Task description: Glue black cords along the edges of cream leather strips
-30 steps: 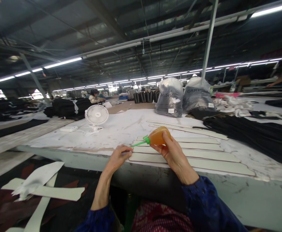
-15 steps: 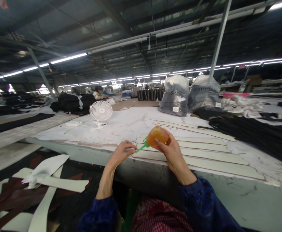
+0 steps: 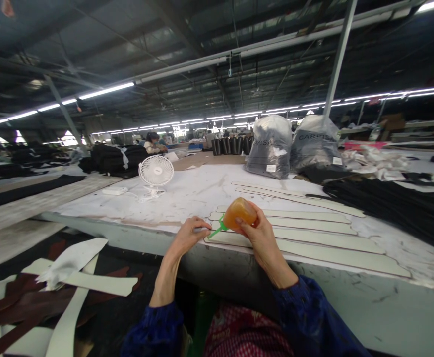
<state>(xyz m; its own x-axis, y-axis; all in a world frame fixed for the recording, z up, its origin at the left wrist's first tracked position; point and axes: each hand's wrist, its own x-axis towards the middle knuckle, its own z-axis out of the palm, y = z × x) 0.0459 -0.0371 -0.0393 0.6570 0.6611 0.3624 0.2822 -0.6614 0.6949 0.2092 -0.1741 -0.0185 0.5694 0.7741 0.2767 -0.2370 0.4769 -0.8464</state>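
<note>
My right hand [image 3: 263,238] is wrapped round a squeeze bottle [image 3: 240,213] of amber liquid, tilted with its green nozzle [image 3: 218,228] pointing down and left. The nozzle tip is at the left end of the nearest pale strip [image 3: 332,253]; whether it touches cannot be told. Beside that tip, my left hand [image 3: 187,237] is closed, thumb and fingers pinching a thin pale stick-like tool [image 3: 201,229] with a dark end. Several long cream strips with dark edges lie side by side on the white-topped table [image 3: 198,186], partly behind the bottle and right hand.
A small white fan [image 3: 156,171] stands at the back left, near a white power strip [image 3: 114,191]. Filled plastic bags [image 3: 271,148] sit at the back. Black material [image 3: 391,208] lies at right. Cream and brown scraps [image 3: 97,282] lie lower left. A co-worker [image 3: 153,144] sits far off.
The bottle has tipped and shifted slightly left and down in my right hand, and its nozzle tip is a little lower. My left hand has stayed nearly in place.
</note>
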